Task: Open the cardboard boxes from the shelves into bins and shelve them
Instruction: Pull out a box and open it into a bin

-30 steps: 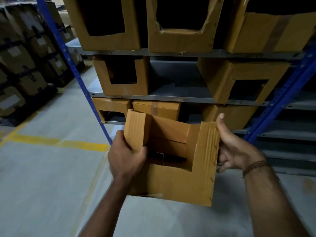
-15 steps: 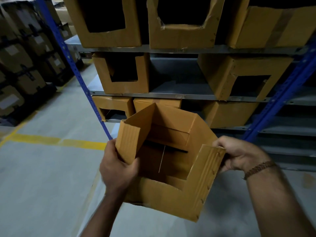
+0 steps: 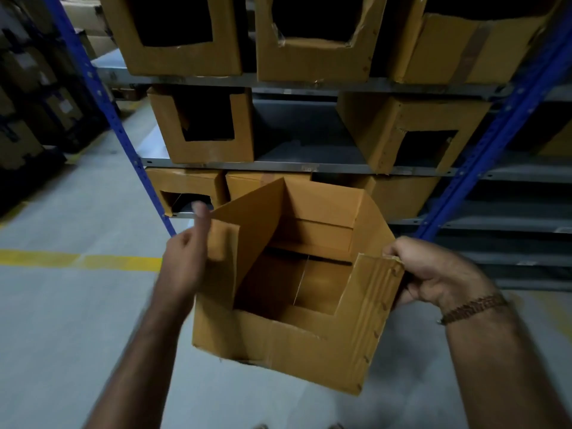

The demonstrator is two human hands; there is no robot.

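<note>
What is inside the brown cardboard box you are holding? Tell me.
Nothing shows inside the brown cardboard box: only its bare floor flaps with a seam between them. The near front wall and left side flap cover the corners beneath them.

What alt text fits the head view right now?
A person holds an open cardboard box with a cut-out front, right hand gripping its right corner, left hand at its left flap. Behind, cut-out boxes sit on a blue-framed shelf rack.

Dim, warm-toned light — cut-out openings in the shelved boxes point(image 3: 198, 125) read black. Left hand point(image 3: 182, 261) motion-blurred. Wide-angle bowing of uprights point(image 3: 102, 97) at edges.
</note>
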